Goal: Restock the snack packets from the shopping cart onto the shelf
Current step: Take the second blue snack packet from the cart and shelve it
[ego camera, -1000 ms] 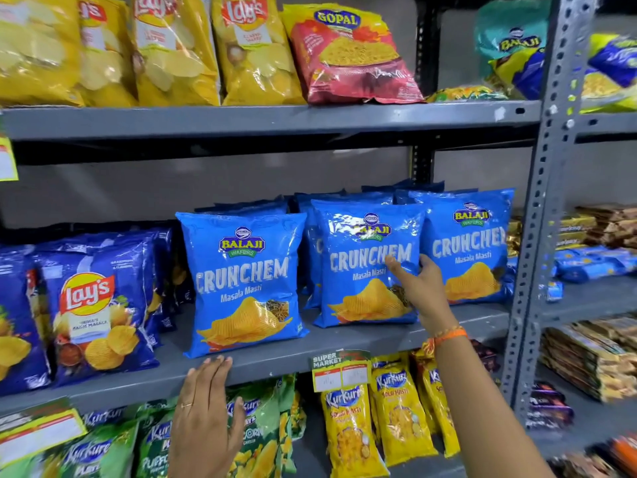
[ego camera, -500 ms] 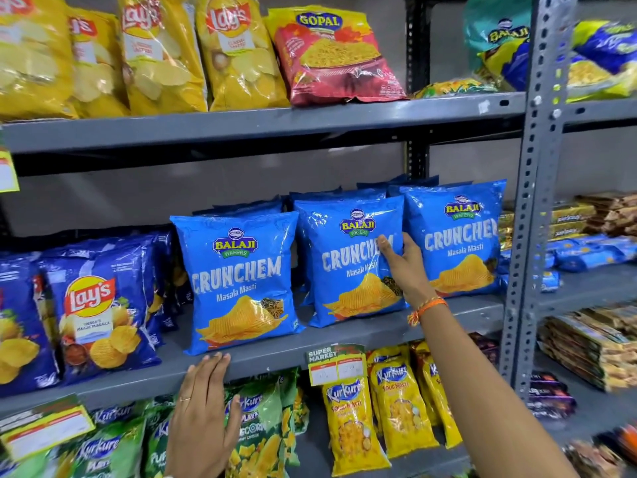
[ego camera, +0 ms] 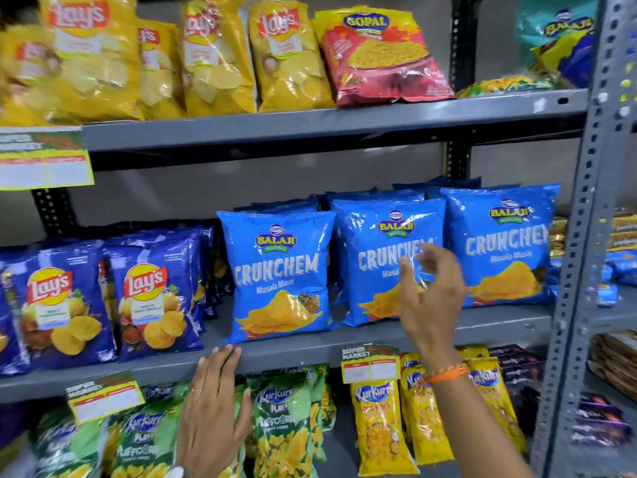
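Three rows of blue Balaji Crunchem packets stand upright on the middle grey shelf [ego camera: 310,350]: the left packet [ego camera: 279,277], the middle packet [ego camera: 379,257] and the right packet [ego camera: 499,246]. My right hand [ego camera: 427,301] hovers just in front of the middle packet, fingers spread and slightly curled, holding nothing. My left hand [ego camera: 213,405] lies flat with its fingertips against the front edge of that shelf, below the left packet, empty. The shopping cart is out of view.
Dark blue Lay's packets [ego camera: 151,294] fill the shelf's left side. Yellow Lay's [ego camera: 289,60] and a red Gopal packet [ego camera: 382,56] sit on the shelf above. Kurkure packets [ego camera: 379,426] stand below. A grey perforated upright [ego camera: 582,270] bounds the right side.
My right hand has let go of the middle Crunchem packet and pulled back toward me, fingers apart. The view has swung left and upward. My left hand stays on the shelf edge.
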Demonstrator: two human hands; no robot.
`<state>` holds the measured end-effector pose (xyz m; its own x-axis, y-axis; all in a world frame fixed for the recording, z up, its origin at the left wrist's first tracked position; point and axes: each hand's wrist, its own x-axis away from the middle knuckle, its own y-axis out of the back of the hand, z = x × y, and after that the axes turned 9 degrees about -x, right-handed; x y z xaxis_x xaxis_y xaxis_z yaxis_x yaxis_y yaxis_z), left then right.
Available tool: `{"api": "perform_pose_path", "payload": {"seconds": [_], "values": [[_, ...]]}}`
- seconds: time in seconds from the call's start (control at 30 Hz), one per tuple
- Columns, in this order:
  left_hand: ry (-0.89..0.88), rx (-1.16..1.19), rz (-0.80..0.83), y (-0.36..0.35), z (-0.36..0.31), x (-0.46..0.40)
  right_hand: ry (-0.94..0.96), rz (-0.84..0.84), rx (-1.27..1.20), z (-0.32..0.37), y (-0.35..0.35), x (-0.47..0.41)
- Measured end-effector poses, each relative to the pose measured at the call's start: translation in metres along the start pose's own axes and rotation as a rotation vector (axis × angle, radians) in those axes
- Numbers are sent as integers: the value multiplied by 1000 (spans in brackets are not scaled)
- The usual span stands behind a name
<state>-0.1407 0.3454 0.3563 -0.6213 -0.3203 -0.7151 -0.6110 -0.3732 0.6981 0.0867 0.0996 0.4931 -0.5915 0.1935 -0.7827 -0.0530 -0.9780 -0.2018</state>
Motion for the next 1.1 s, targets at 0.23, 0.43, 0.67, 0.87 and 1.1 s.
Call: {"api": "perform_pose_path", "payload": {"seconds": [0.23, 0.43, 0.67, 0.87, 1.1], "values": [[-6, -67, 20, -2, 12, 3, -319, 684, -100, 23, -97, 40], [-40, -52, 13, 1, 18, 2, -621, 450, -385, 15, -143, 23], [-45, -83, 18, 2, 17, 1, -496, 468, -530, 14, -150, 4], [-64, -74, 6, -2, 16, 4, -448, 495, -537, 13, -150, 5], [-65, -47, 41, -6, 20, 4, -443, 434, -519, 13, -149, 8]]}}
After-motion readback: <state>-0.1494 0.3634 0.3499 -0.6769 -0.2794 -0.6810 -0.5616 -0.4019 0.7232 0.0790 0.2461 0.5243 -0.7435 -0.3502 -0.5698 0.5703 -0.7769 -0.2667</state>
